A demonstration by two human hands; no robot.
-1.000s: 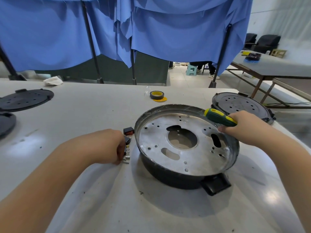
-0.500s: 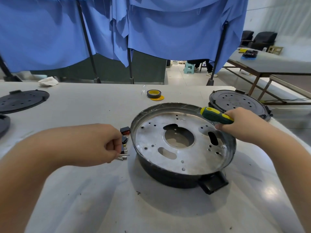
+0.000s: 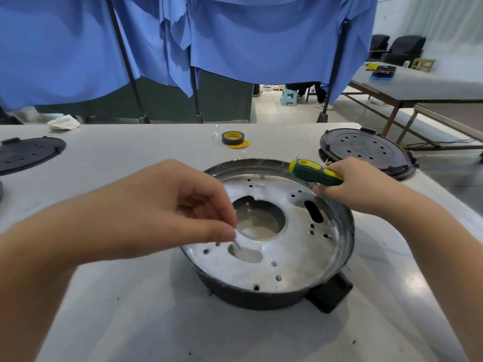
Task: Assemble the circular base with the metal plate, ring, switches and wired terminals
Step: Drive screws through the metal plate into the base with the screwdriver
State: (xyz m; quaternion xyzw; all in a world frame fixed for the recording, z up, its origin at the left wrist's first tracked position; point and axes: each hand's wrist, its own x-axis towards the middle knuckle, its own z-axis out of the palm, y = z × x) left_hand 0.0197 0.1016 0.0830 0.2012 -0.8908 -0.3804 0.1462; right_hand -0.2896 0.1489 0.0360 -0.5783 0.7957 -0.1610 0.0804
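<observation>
You are pinching a small screw [image 3: 238,245] between the thumb and fingertips of your left hand [image 3: 167,207], holding it just above the oblong slot near the front of the metal plate [image 3: 292,246]. Your right hand [image 3: 366,186] is gripping the green and yellow screwdriver [image 3: 315,172] by its handle, resting at the far right rim of the circular base [image 3: 261,293], which is sitting in the middle of the table [image 3: 156,322] with the plate already lying inside it.

The screw is tiny and blurred, so its exact tilt is hard to tell. The likely trouble is dropping it: if your pinch is loosening over the slot or the big central opening, the screw is probably falling through the plate into the base below, where fishing it out is awkward. Aiming at the wrong hole is another risk, since many small holes are crowding the plate. The screwdriver tip is hidden, so I cannot tell how near the plate it is. The roll of tape [image 3: 232,138] and spare black lid [image 3: 366,152] are lying well apart.
</observation>
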